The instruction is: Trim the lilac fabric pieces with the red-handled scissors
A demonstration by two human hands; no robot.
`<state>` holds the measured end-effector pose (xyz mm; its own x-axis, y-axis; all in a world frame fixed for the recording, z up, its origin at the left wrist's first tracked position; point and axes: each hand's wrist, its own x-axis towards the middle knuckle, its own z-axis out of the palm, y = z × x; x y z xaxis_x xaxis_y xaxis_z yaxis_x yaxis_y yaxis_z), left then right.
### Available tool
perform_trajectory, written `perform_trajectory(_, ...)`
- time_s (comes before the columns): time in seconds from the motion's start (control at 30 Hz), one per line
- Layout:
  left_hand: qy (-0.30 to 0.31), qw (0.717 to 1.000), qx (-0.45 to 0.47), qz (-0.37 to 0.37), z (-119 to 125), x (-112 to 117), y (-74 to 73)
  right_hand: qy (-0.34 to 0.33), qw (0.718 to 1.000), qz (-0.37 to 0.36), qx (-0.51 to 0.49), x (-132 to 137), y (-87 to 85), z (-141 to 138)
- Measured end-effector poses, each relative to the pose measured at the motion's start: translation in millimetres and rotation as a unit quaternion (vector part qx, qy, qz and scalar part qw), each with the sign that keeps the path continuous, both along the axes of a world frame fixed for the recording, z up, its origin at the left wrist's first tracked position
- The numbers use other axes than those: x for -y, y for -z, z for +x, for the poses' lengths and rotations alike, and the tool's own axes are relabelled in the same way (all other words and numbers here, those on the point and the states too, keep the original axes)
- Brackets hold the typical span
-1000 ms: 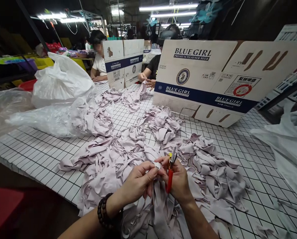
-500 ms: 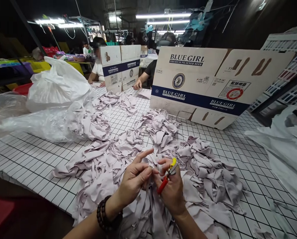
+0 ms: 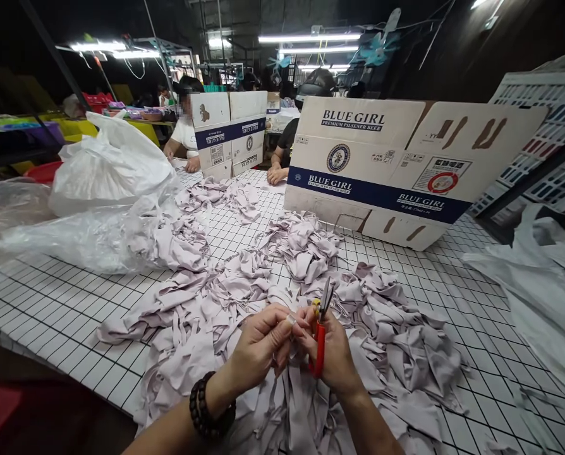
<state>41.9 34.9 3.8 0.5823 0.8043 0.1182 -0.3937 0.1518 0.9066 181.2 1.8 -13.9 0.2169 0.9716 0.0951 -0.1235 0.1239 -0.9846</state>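
In my right hand (image 3: 332, 351) is a pair of scissors (image 3: 321, 335) with red handles and a yellow part, its metal blades pointing up and away from me. The fingertips of this hand also meet those of my left hand (image 3: 263, 341). My left thumb and fingers are pinched together; a small pale bit shows at the thumb tip, too small to name. Both hands are above a heap of pale lilac fabric pieces (image 3: 182, 360), many with narrow strips. More lilac fabric (image 3: 406, 341) is piled to the right of my hands.
A grid-patterned tabletop (image 3: 83, 322) carries the heaps. Opened Blue Girl beer cartons (image 3: 358, 151) (image 3: 230, 133) stand upright across it. White plastic bags (image 3: 112, 164) lie at left, another bag (image 3: 543, 272) at right. Two people sit opposite, a co-worker's hands (image 3: 277, 175) beside the large carton.
The scissors have swung upright in my right hand, blades now pointing up. My left index finger, stretched out before, has curled in. The co-worker's hands across the table have come together.
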Motion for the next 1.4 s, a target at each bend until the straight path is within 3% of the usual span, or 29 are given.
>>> perform_trajectory(0.1, 0.004, 1.000, -0.004, 0.022, 2.2, 0.4, 7.8, -0.034, 0.997, -0.037, 0.056, 11.8, -5.3, 19.2)
perform_trajectory(0.17, -0.001, 0.999, -0.022, 0.035, 1.6, 0.4, 10.6, -0.035, 0.984, -0.076, 0.158, 24.1, -15.7, 32.3)
perform_trajectory(0.3, 0.001, 0.994, -0.083, 0.073, -1.2, 0.2, 11.9, -0.034, 0.897, -0.136, 0.419, 46.7, -41.0, 46.6)
perform_trajectory(0.37, 0.011, 0.989, -0.115, 0.094, -2.3, 0.2, 12.1, -0.033, 0.860, -0.137, 0.490, 52.2, -48.0, 46.1)
perform_trajectory(0.47, 0.031, 0.981, -0.139, 0.133, -4.2, 0.2, 11.4, -0.029, 0.834, -0.139, 0.533, 53.1, -50.4, 40.9)
perform_trajectory(0.67, 0.048, 0.956, -0.177, 0.227, -9.0, -0.9, 4.5, -0.008, 0.816, -0.120, 0.565, 49.6, -51.5, 34.2)
perform_trajectory(0.97, 0.013, 0.920, -0.229, 0.316, -11.9, -3.0, 0.9, 0.000, 0.795, -0.103, 0.598, 49.3, -53.8, 34.2)
perform_trajectory(1.4, 0.047, 0.954, -0.203, 0.217, -12.6, -2.4, 0.1, 0.004, 0.792, -0.087, 0.605, 50.3, -59.1, 33.4)
